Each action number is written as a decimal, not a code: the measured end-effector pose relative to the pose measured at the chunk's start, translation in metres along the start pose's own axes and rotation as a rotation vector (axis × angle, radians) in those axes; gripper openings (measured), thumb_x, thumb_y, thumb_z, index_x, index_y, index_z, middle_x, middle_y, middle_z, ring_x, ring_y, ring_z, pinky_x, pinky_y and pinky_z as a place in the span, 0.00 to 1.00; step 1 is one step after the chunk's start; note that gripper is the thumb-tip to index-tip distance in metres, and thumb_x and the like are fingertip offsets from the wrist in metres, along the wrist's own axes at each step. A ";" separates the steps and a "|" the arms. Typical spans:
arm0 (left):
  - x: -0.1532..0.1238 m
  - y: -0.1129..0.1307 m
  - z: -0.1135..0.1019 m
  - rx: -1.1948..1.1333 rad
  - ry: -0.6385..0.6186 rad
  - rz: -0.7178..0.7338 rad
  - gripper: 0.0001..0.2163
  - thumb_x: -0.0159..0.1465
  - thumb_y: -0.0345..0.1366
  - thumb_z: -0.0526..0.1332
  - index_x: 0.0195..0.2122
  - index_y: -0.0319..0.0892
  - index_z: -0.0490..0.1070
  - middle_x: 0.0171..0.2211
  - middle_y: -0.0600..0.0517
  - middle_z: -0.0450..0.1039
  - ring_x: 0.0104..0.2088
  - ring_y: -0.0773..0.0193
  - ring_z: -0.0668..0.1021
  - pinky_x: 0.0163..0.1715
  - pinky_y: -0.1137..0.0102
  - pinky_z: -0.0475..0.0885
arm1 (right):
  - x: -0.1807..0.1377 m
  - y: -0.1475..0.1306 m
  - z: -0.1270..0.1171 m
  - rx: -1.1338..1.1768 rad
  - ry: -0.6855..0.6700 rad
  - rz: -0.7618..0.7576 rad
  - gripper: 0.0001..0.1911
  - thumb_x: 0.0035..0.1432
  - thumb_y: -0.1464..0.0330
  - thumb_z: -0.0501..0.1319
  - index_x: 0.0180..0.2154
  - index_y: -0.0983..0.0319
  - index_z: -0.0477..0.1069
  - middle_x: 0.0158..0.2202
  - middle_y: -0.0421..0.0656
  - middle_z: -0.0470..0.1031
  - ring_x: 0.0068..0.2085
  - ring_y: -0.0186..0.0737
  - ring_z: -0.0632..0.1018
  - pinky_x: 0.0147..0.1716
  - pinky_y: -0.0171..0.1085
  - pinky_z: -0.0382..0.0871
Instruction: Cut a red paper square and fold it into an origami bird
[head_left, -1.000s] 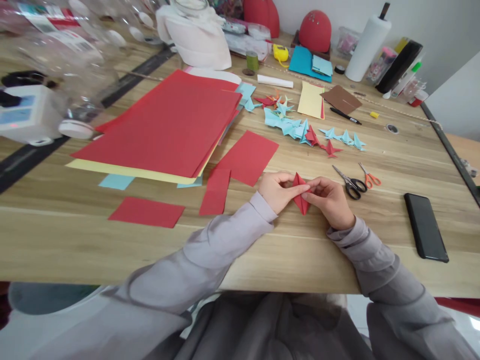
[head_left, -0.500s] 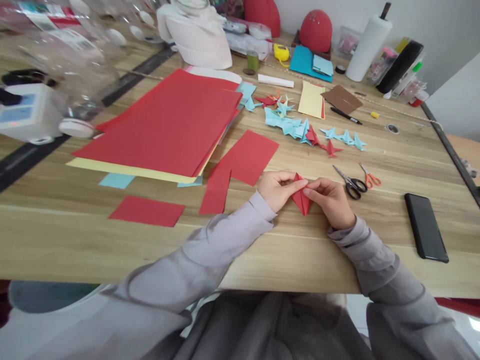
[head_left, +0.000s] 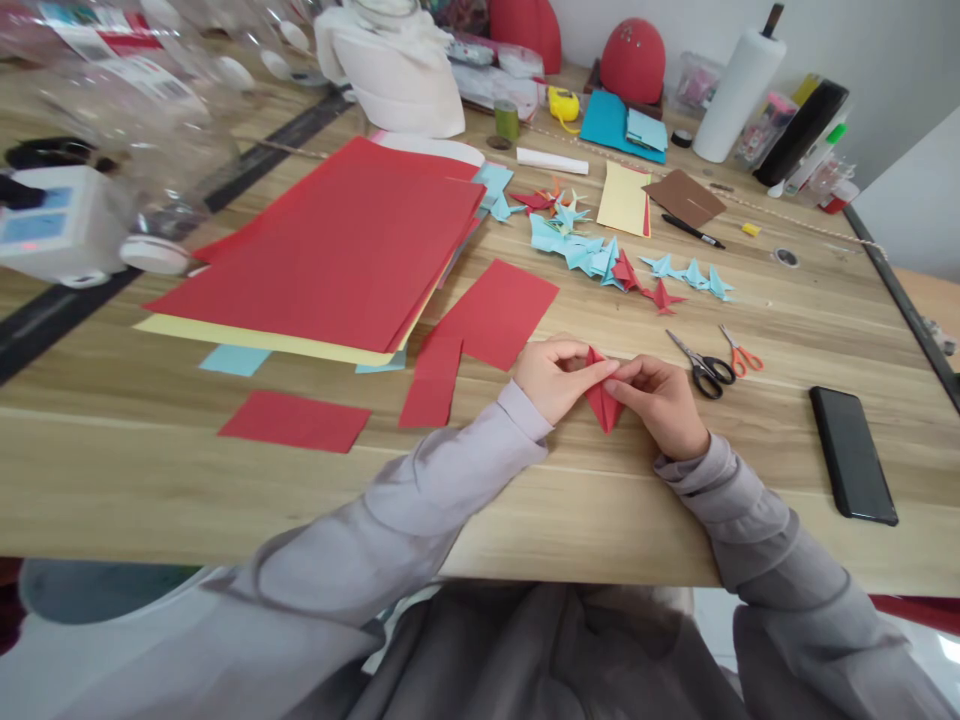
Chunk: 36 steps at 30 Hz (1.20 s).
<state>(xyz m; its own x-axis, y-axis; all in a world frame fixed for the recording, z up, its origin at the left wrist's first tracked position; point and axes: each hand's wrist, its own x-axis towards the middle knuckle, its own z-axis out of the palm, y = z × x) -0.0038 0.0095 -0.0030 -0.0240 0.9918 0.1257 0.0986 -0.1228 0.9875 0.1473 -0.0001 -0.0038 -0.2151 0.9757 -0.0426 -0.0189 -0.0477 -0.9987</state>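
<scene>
A small piece of red origami paper (head_left: 604, 408), folded into a narrow diamond with a crease down its middle, is held just above the wooden table (head_left: 600, 520). My left hand (head_left: 553, 382) pinches it from the left, thumb on top. From the other side, the thumb and fingertips of my right hand (head_left: 660, 400) grip its right edge, close to the left thumb. Fingers partly cover the paper's upper half. Behind my hands lie folded light-blue paper cranes (head_left: 577, 248) and red paper cranes (head_left: 661, 297).
Black scissors (head_left: 705, 372) and orange scissors (head_left: 742, 355) rest right of my hands, with a phone (head_left: 853, 455) farther right. Large red sheets (head_left: 322, 250) are stacked at left; cut red pieces (head_left: 296, 421) lie in front. Plastic bottles (head_left: 150, 120) stand at back left.
Both hands stay at nearly the same spot on the folded red paper. The thumbs have shifted very slightly; nothing else has visibly moved.
</scene>
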 end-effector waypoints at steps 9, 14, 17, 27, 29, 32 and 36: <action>0.000 0.003 -0.002 -0.124 -0.123 -0.084 0.13 0.51 0.42 0.66 0.16 0.41 0.72 0.16 0.56 0.64 0.18 0.71 0.63 0.19 0.71 0.58 | 0.001 -0.001 -0.002 -0.023 -0.005 -0.027 0.14 0.45 0.58 0.70 0.24 0.62 0.73 0.20 0.38 0.73 0.21 0.30 0.69 0.20 0.31 0.64; 0.001 0.004 -0.004 -0.140 -0.144 -0.108 0.11 0.54 0.44 0.64 0.22 0.42 0.77 0.19 0.55 0.68 0.18 0.71 0.65 0.18 0.71 0.58 | 0.002 0.000 -0.003 0.019 0.009 0.015 0.15 0.42 0.59 0.72 0.24 0.62 0.74 0.21 0.39 0.74 0.22 0.31 0.70 0.21 0.32 0.64; 0.002 0.004 -0.004 -0.152 -0.156 -0.103 0.11 0.55 0.43 0.63 0.23 0.42 0.78 0.21 0.54 0.70 0.19 0.70 0.66 0.18 0.71 0.60 | 0.002 0.001 -0.003 0.033 0.017 0.025 0.14 0.41 0.59 0.72 0.25 0.62 0.74 0.22 0.39 0.75 0.22 0.31 0.71 0.22 0.32 0.65; 0.001 0.011 -0.004 -0.213 -0.134 -0.157 0.11 0.55 0.40 0.61 0.23 0.40 0.77 0.23 0.53 0.69 0.15 0.73 0.64 0.14 0.72 0.54 | 0.002 0.002 -0.003 0.040 0.012 0.015 0.12 0.43 0.61 0.72 0.26 0.61 0.74 0.21 0.38 0.75 0.22 0.30 0.71 0.21 0.31 0.64; 0.000 0.011 -0.003 -0.211 -0.111 -0.166 0.11 0.55 0.40 0.60 0.21 0.39 0.76 0.22 0.53 0.70 0.16 0.72 0.64 0.14 0.72 0.54 | 0.002 0.002 -0.003 0.029 0.006 0.011 0.12 0.43 0.61 0.71 0.26 0.61 0.74 0.20 0.38 0.74 0.22 0.30 0.70 0.20 0.31 0.62; 0.001 0.010 -0.003 -0.194 -0.080 -0.186 0.12 0.55 0.41 0.59 0.21 0.39 0.76 0.21 0.53 0.70 0.17 0.71 0.65 0.14 0.72 0.54 | 0.001 0.002 -0.002 0.022 0.006 0.003 0.13 0.43 0.60 0.71 0.25 0.62 0.74 0.20 0.38 0.73 0.21 0.30 0.70 0.20 0.32 0.62; 0.003 0.004 -0.002 -0.237 -0.041 -0.233 0.18 0.57 0.49 0.59 0.22 0.39 0.76 0.16 0.54 0.66 0.16 0.70 0.65 0.13 0.73 0.55 | 0.001 0.000 -0.002 0.015 0.015 0.023 0.14 0.42 0.59 0.72 0.25 0.62 0.73 0.20 0.38 0.74 0.21 0.30 0.70 0.20 0.32 0.63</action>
<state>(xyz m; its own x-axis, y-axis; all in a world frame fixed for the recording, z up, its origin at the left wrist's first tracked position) -0.0059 0.0121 0.0021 0.0219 0.9942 -0.1055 -0.1389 0.1076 0.9845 0.1494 0.0016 -0.0044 -0.2009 0.9774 -0.0659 -0.0286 -0.0731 -0.9969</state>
